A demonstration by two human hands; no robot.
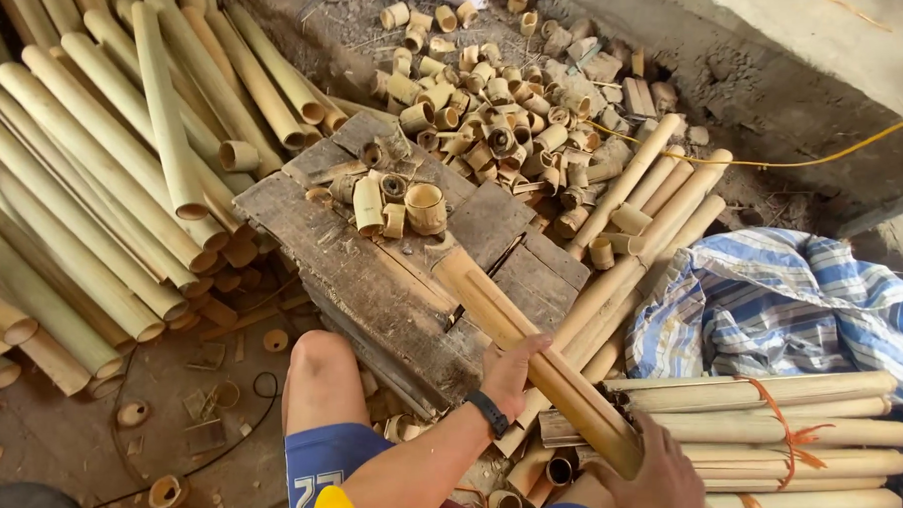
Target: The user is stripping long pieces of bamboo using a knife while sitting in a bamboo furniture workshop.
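The stack of long bamboo poles (99, 176) fills the nine to eleven o'clock side, cut ends toward the middle. At three o'clock lies a blue striped sack (793, 302), and below it, toward five o'clock, a tied bundle of poles (778, 428) bound with orange string. A worn wooden block (372, 277) sits at the centre, with a heap of short bamboo rings (486, 103) behind it at twelve o'clock.

The person holds a split bamboo length (530, 356) slanting from the block down toward five o'clock. The left hand (511, 370) is wrapped over its middle, fingers curled shut around it; the right hand (664, 467) grips the lower end, fingers closed as far as can be seen.

The far end rests on the block just beside loose rings (410, 200). It could well skid on that litter if pushed, and the split edges might cut the bare palms. The bare knee (320, 364) sits near the block edge.
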